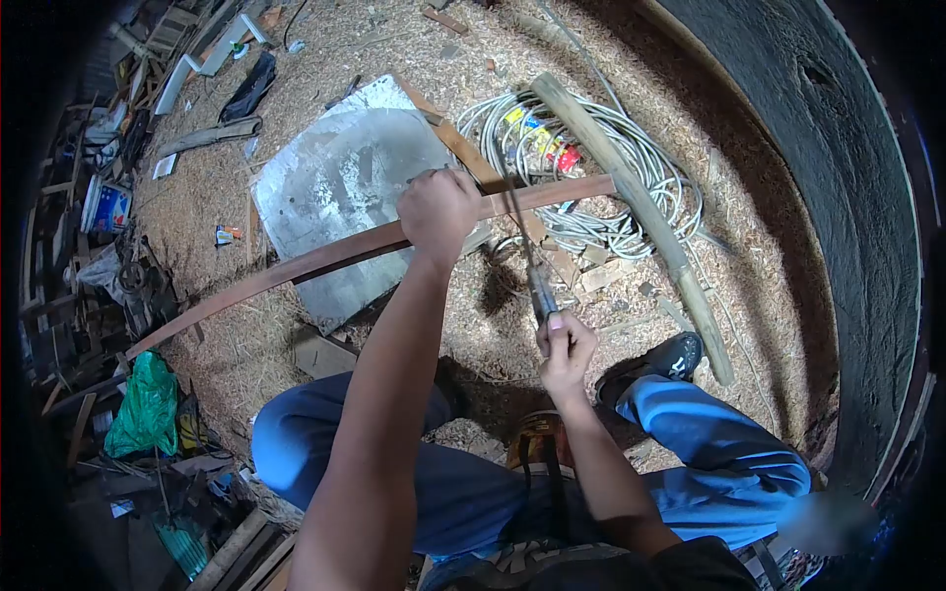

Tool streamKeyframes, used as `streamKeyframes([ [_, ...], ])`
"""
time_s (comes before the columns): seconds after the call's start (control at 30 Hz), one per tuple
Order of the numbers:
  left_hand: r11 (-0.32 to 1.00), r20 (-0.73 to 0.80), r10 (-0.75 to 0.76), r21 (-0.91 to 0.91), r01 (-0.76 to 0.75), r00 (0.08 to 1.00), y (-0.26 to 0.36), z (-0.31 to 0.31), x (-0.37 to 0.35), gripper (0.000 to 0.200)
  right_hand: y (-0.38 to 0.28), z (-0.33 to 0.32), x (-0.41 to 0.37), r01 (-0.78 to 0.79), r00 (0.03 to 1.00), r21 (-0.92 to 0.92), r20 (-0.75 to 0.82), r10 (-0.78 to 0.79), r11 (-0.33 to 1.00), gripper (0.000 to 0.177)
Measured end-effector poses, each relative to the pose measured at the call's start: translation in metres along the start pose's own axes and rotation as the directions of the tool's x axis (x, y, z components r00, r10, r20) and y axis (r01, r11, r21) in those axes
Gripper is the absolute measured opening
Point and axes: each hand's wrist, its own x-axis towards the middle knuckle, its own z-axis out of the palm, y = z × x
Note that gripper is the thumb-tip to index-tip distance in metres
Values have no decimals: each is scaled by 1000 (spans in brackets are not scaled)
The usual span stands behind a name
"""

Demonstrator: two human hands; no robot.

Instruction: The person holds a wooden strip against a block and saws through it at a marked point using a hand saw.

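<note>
Reddish-brown long wooden strip [325,254] clutched in left fist [439,209] above a scuffed silvery metal sheet's [335,148] lower-right edge, right hand [569,353] gripping a thin dark-bladed tool [540,288], its handle partly hidden by fingers, blade crossing the strip.

The place looked like a rough woodworking workshop: wood shavings [365,54] covered the floor, offcuts and scrap timber [74,325] were heaped along the left side, a coil of cable [680,202] lay among wood pieces, and a dark, rough-surfaced wall [847,197] curved along the right.
</note>
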Motion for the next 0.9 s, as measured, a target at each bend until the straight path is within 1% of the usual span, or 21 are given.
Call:
streamKeyframes([
  [0.07, 1000, 1, 4, -23, -4, 1000, -2, 1, 0, 33, 6, -2, -3, 4, 996, -107, 91, 6, 994, 39],
  [0.1, 1000, 1, 3, -23, -3, 1000, -2, 0, 0, 33, 6, -1, -4, -2, 995, -121, 99, 14, 993, 37],
  [0.17, 999, 46, -12, -31, 14, 999, -2, -2, 1, 38, 8, 0, -7, -8, 995, -121, 102, 20, 993, 36],
  [0.33, 999, 54, -18, -27, 19, 998, 1, -7, 0, 36, 5, 0, -16, -21, 994, -113, 102, 33, 993, 34],
  [0.4, 1000, 44, -11, -24, 12, 999, 3, -6, 0, 35, 4, -4, -27, -43, 994, -208, 90, 63, 977, 34],
  [0.47, 1000, -6, 1, -27, -2, 1000, 1, -3, 0, 33, 15, -7, -37, -26, 994, -210, 96, 47, 977, 33],
  [0.53, 999, 9, -1, -38, 1, 1000, 0, -4, 0, 35, 21, -4, -42, 16, 995, -215, 99, 6, 977, 32],
  [0.57, 999, 23, -4, -49, 5, 1000, 0, -4, 0, 37, 24, -2, -44, -3, 998, -155, 68, 14, 988, 33],
  [0.67, 999, 19, 8, -44, -8, 1000, 1, -8, 1, 36, 11, 9, -28, -7, 999, -173, 44, 15, 985, 35],
  [0.73, 999, 27, -5, -39, 6, 1000, -2, -3, -1, 36, 6, 9, -21, 0, 997, -196, 78, 15, 981, 36],
  [0.8, 999, 26, -12, -37, 13, 1000, -2, -2, 0, 36, 12, 4, -21, -69, 989, -92, 126, 80, 993, 36],
  [0.83, 999, 30, -3, -35, 4, 1000, -2, -3, 0, 37, 18, -3, -29, -44, 988, -127, 144, 62, 991, 36],
  [0.87, 999, 33, 9, -36, -8, 999, -1, -4, 0, 37, 24, -9, -39, -40, 988, -128, 140, 58, 991, 36],
  [0.9, 999, 28, 12, -41, -10, 1000, 0, -5, 0, 37, 30, -15, -48, -8, 988, -97, 150, 22, 995, 36],
])
